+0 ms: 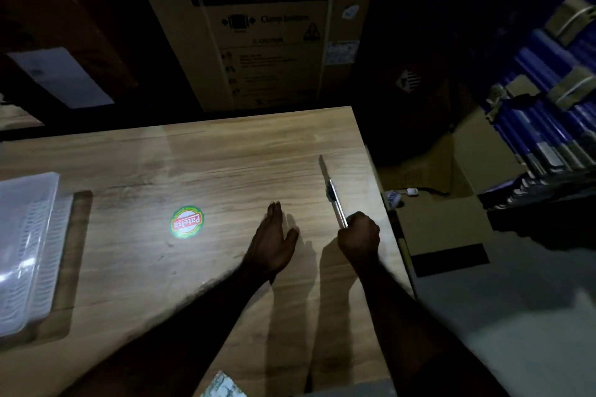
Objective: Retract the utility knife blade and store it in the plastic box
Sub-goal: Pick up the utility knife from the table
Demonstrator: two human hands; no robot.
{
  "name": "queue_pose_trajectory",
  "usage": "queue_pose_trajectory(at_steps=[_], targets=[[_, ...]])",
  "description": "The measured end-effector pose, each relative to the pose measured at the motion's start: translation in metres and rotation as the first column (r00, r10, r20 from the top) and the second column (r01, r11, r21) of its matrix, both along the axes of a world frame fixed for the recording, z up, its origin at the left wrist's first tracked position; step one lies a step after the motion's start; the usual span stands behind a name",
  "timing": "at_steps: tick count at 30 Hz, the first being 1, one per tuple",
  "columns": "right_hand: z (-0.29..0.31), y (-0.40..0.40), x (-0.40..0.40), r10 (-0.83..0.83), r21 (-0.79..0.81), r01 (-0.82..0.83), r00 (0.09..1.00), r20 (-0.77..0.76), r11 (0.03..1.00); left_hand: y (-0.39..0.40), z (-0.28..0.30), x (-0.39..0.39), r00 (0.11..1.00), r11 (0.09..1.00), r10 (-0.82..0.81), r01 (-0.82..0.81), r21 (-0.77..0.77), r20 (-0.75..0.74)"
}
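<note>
The utility knife is in your right hand, gripped at its near end with the fingers wrapped closed around the handle. It points away from you, near the right edge of the surface. The blade looks fully extended, a long pale strip reaching past the dark slider, so by my reading retracting has not begun. Your left hand sits just beside it to the left, holding nothing, fingers straight and together, with the palm low over the wood; I cannot tell whether it touches. The plastic box lies well apart at the far left edge, translucent and apparently open-topped. Between them a round green and red sticker marks the wood. Both steps remain: slide the blade in, then carry the knife across to the box.
</note>
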State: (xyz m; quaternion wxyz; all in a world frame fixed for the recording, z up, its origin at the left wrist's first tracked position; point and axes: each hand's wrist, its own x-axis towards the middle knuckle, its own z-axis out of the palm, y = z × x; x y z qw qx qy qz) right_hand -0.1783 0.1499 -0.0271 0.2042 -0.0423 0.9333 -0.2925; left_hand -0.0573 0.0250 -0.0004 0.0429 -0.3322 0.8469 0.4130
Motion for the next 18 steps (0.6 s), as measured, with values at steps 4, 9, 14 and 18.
queue_pose_trajectory(at_steps=[4, 9, 14, 18], targets=[[-0.004, 0.002, -0.006, -0.083, -0.058, 0.092, 0.987, 0.14, 0.994, 0.0, -0.001, -0.006, 1.0, 1.0, 0.012, -0.013, 0.019, 0.022], [-0.007, 0.002, -0.006, -0.17, -0.24, 0.253, 0.932, 0.321, 0.937, 0.0, -0.005, -0.012, 0.995, 0.994, 0.085, -0.088, 0.064, 0.046], [0.005, -0.007, 0.01, -0.095, -0.371, 0.328, 0.845, 0.526, 0.869, -0.005, 0.003, -0.023, 0.953, 0.932, 0.303, -0.295, 0.21, -0.006], [0.013, -0.022, 0.026, -0.021, -0.423, 0.312, 0.824, 0.567, 0.851, -0.019, 0.004, -0.024, 0.88, 0.836, 0.465, -0.399, 0.377, -0.099]])
